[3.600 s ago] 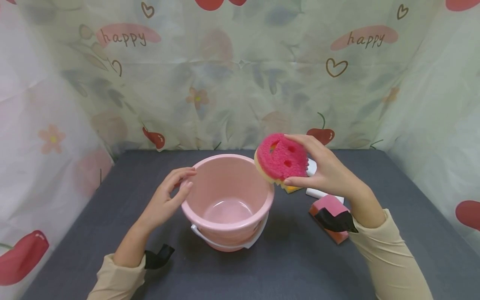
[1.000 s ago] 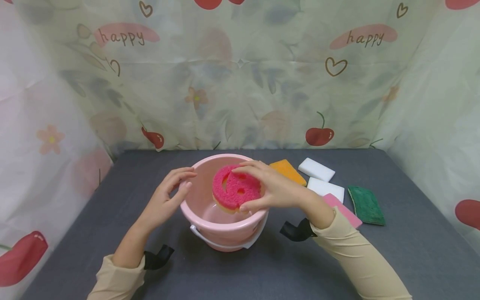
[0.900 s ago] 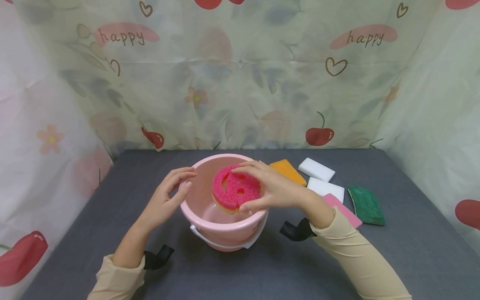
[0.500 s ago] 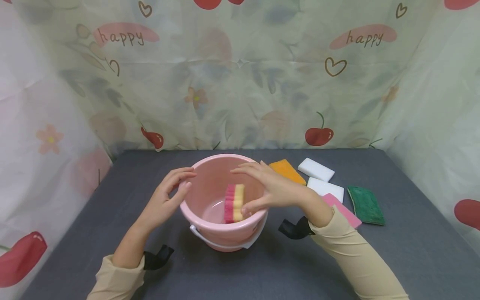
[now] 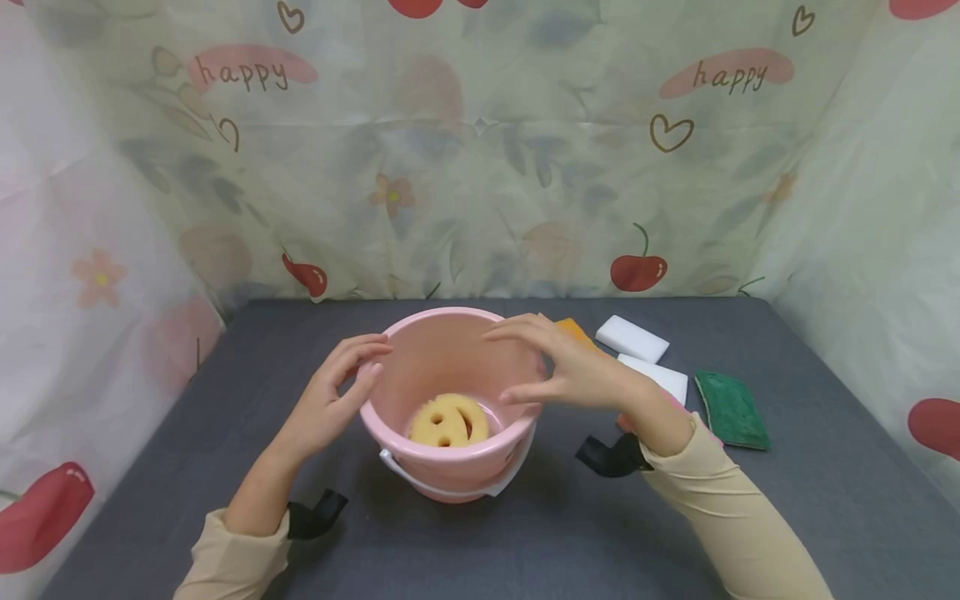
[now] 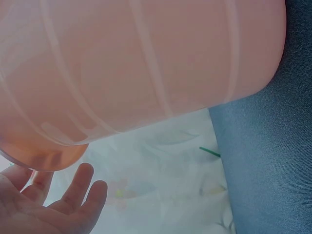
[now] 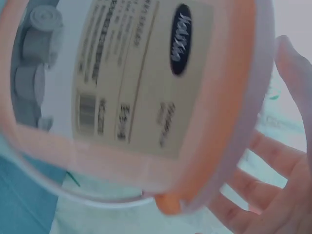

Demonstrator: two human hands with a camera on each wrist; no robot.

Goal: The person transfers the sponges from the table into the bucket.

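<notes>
A pink bucket [image 5: 450, 467] with a white handle stands upright on the dark table. Inside, on its floor, lies a round smiley-face sponge [image 5: 442, 421], yellow side up. My left hand [image 5: 337, 392] is at the left rim, fingertips touching or very near it, with relaxed fingers. In the left wrist view, those fingers [image 6: 80, 187] spread beside the bucket's rim. Over the right rim, my right hand [image 5: 577, 367] holds nothing, thumb and fingers spread apart. The right wrist view has the bucket's printed label [image 7: 141, 73] beside that hand [image 7: 278, 195].
Right of the bucket lie an orange sponge [image 5: 576, 331], partly behind my right hand, two white sponge blocks [image 5: 633, 338] and a green scouring pad [image 5: 731, 410]. My right forearm mostly covers a pink-and-orange sponge [image 5: 626, 423]. A patterned curtain [image 5: 480, 208] borders the table's back.
My right hand brought the pink-and-yellow smiley sponge over the bucket and let go. The sponge fell, turning yellow side up. My right hand has since shifted slightly right. The left stayed put.
</notes>
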